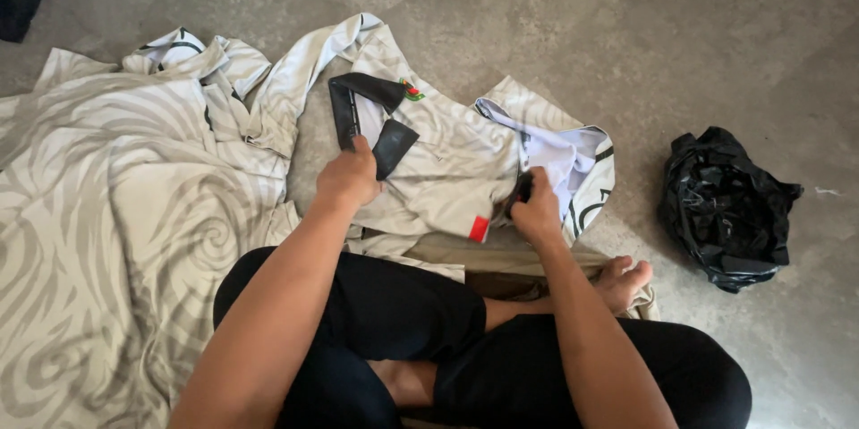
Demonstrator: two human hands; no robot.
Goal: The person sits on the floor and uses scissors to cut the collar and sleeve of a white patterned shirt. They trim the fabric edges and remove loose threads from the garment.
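The cream jersey (447,169) lies on the floor (680,44) before my crossed legs. My left hand (347,178) is closed on its black collar (367,116); my right hand (537,207) pinches the sleeve's dark edge. A black bag (725,210) sits well apart.

We count: one cream shirt (447,169) with black collar; one swirl-patterned sheet (116,214); one black plastic bag (727,210); two hands, left hand (347,180), right hand (537,212); one bare foot (625,281).
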